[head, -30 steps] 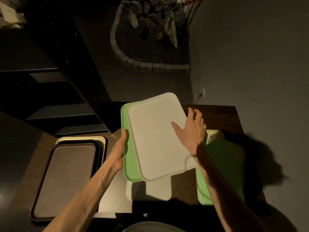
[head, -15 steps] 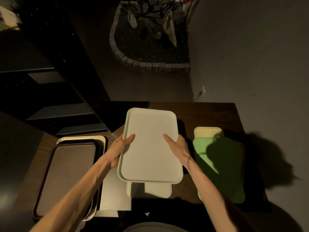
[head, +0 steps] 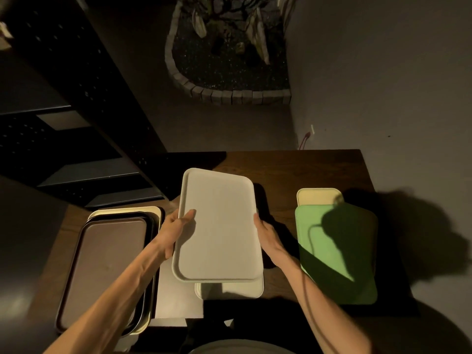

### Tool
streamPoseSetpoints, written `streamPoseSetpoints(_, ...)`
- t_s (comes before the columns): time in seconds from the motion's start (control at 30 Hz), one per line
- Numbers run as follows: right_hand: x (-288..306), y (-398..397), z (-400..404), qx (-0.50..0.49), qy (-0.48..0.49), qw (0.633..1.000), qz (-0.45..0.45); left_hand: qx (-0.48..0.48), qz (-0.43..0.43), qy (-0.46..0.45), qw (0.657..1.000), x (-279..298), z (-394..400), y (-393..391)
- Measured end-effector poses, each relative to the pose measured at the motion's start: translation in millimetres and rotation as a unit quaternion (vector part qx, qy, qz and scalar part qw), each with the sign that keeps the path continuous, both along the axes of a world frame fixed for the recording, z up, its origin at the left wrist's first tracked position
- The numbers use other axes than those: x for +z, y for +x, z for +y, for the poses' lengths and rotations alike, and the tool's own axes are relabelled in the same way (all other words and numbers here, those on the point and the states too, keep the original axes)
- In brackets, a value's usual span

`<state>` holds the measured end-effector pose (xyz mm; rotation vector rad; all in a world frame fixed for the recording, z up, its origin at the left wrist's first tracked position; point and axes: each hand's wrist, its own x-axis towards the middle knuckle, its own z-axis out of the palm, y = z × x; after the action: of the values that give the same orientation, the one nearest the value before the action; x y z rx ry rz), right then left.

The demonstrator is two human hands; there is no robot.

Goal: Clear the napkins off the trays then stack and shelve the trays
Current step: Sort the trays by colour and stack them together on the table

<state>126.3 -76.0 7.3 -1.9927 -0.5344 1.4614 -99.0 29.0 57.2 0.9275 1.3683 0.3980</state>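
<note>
White tray (head: 219, 226), long axis pointing away, gripped by left hand (head: 176, 226) and right hand (head: 265, 233).

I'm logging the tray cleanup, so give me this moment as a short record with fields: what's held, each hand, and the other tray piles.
held: white tray, gripped by both long edges above the table
left hand: thumb over the tray's left rim
right hand: grips the right edge
under it: cream tray, partly covered
left pile: brown tray on top of nested trays
right pile: green tray over a yellow tray
napkins: none visible
</note>
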Motion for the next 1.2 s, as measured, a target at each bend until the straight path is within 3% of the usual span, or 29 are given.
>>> streamPoseSetpoints(0.07,-10.6,-2.5,-6.3,-0.032,-0.025,0.999,-0.011,0.019,0.024,0.019,0.999,0.2,1.3,-2.2)
streamPoseSetpoints(0.3,-35.7,-9.3,-32.2,0.029,-0.116,0.989,-0.089,-0.014,0.159,0.109,0.981,2.7,5.3,-27.5)
streamPoseSetpoints(0.43,-44.7,-15.4,-34.1,0.017,-0.140,0.988,-0.067,-0.095,0.334,0.179,0.920,-1.7,1.5,-43.9)
streamPoseSetpoints(0.5,-47.9,-16.9,-31.8,0.008,-0.147,0.986,-0.076,-0.120,0.370,0.197,0.900,-2.7,-0.9,-48.1)
streamPoseSetpoints(0.77,-53.1,-17.8,-25.2,-0.020,-0.163,0.985,-0.050,-0.146,0.409,0.249,0.866,-3.7,-16.0,-48.2)
streamPoseSetpoints(0.83,-58.7,-16.3,-25.0,-0.059,-0.170,0.984,-0.007,-0.147,0.398,0.238,0.874,-4.9,-19.1,-45.7)
streamPoseSetpoints(0.97,-62.3,-12.7,-30.3,-0.137,-0.153,0.963,0.174,-0.135,0.391,0.230,0.881,-2.7,-18.8,-41.5)
streamPoseSetpoints(1.2,-64.3,-10.1,-23.4,-0.193,-0.100,0.965,0.148,-0.158,0.379,0.245,0.878,-2.3,-22.9,-35.4)
